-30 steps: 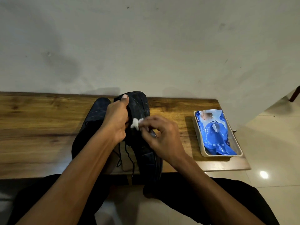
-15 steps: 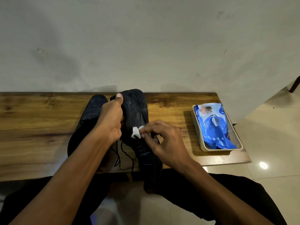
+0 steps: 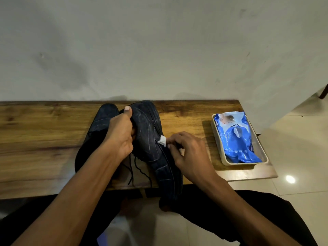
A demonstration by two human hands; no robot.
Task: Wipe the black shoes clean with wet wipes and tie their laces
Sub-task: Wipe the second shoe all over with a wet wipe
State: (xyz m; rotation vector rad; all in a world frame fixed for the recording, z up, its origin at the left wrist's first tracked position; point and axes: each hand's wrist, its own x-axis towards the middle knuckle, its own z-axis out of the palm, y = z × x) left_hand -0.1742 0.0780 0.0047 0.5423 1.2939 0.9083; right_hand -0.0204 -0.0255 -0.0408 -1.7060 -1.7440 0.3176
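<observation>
Two black shoes lie on the wooden bench (image 3: 44, 139). My left hand (image 3: 120, 135) grips the right-hand shoe (image 3: 150, 139) near its toe and tilts it on its side, the heel hanging over the bench's front edge. Its untied laces (image 3: 136, 167) dangle below my wrist. My right hand (image 3: 188, 153) pinches a small white wet wipe (image 3: 162, 140) against the shoe's side near the sole. The other shoe (image 3: 103, 119) lies to the left, mostly hidden behind my left arm.
A blue wet-wipes pack (image 3: 236, 139) lies in a beige tray (image 3: 227, 163) at the bench's right end. A white wall stands right behind the bench. Tiled floor (image 3: 292, 157) lies to the right. My black-clad knees are below the bench's front edge.
My right hand has slid the wipe to the right across the shoe, from its upper toward the sole edge. The left hand keeps its grip on the shoe.
</observation>
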